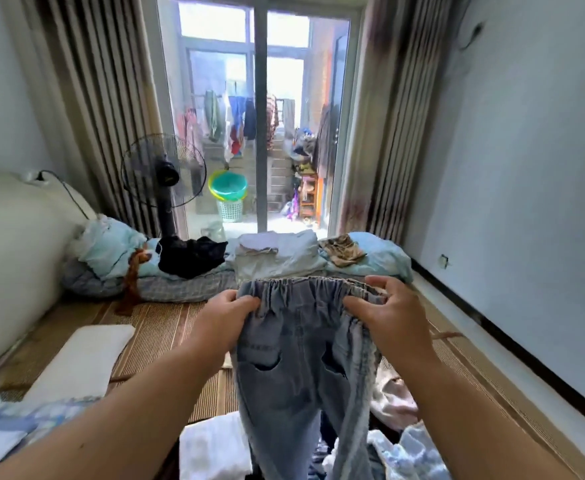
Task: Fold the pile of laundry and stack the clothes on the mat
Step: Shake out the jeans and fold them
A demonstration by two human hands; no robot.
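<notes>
I hold up a pair of light blue jeans point(298, 368) with an elastic waistband, back pockets toward me, legs hanging down. My left hand point(225, 317) grips the waistband's left end and my right hand point(388, 313) grips its right end. Under the jeans lies the unfolded laundry pile point(398, 441) of white, pink and pale blue pieces. The woven straw mat point(159, 323) covers the bed. A stack of folded pale clothes point(277, 254) sits at the mat's far end.
A black garment point(190, 256) and a brown patterned one point(343, 252) lie on the blue bedding at the far end. A white pillow point(79, 362) is at left, a standing fan point(164, 174) behind, a white wall at right.
</notes>
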